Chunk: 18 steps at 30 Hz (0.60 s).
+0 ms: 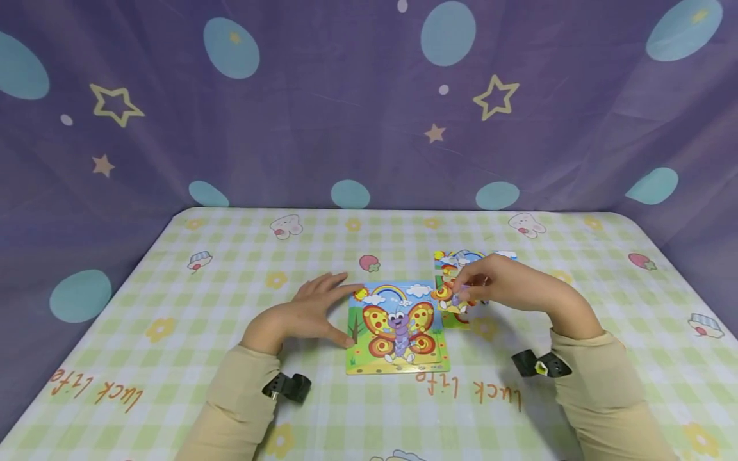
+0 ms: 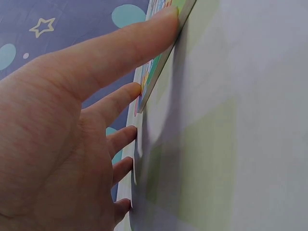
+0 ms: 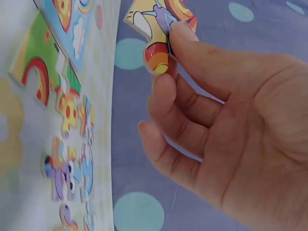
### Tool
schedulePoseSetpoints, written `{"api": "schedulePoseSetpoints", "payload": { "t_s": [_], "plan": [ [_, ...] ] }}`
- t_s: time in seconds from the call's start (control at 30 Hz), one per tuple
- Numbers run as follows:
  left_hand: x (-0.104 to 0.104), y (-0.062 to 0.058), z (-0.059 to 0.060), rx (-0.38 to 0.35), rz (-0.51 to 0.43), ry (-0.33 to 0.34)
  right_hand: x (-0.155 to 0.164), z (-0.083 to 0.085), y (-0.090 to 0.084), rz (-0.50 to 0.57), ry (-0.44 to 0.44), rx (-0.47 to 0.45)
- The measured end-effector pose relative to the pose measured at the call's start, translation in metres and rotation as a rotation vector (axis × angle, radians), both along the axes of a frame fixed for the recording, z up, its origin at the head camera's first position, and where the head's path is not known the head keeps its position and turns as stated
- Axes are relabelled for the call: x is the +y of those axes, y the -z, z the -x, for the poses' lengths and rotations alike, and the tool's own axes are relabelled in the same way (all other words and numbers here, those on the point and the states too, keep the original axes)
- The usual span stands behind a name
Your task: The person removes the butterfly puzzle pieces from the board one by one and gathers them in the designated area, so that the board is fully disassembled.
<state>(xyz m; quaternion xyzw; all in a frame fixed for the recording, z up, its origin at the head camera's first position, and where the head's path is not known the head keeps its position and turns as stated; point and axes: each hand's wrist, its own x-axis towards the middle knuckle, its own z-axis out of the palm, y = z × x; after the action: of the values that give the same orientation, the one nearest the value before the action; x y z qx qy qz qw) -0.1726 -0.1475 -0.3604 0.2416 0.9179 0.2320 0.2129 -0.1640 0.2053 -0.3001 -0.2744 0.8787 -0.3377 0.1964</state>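
Observation:
A square puzzle board [image 1: 398, 370] with a butterfly, rainbow and sun picture lies flat on the table. Along its left side my left hand [image 1: 305, 317] is spread, thumb and index finger touching the board's edge and corner; the left wrist view shows this thumb [image 2: 149, 38] on the edge. Beyond the board's right side, my right hand [image 1: 516, 285] pinches a puzzle piece [image 1: 452, 299] between thumb and fingers. In the right wrist view that piece [image 3: 156, 53] is raised off the table and shows orange wing and purple body parts. Other puzzle pieces [image 3: 62, 180] lie below, partly hidden by the hand in the head view.
A green-and-white checked tablecloth [image 1: 190, 358] printed with flowers, strawberries and lettering covers the table. Behind its far edge hangs a purple curtain [image 1: 323, 128] with stars and blue ovals. Black wrist straps [image 1: 288, 387] sit on both sleeves.

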Motion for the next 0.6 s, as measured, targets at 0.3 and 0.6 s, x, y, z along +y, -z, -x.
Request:
{"api": "schedulePoseSetpoints", "payload": {
  "t_s": [0.3,0.6],
  "plan": [
    [0.0,-0.001,-0.001,-0.002,-0.004,0.0,0.02,0.005,0.002,-0.038,0.042,0.006],
    [-0.001,-0.002,-0.002,0.005,0.0,0.015,0.03,0.009,0.008,-0.025,0.07,-0.067]
  ]
}}
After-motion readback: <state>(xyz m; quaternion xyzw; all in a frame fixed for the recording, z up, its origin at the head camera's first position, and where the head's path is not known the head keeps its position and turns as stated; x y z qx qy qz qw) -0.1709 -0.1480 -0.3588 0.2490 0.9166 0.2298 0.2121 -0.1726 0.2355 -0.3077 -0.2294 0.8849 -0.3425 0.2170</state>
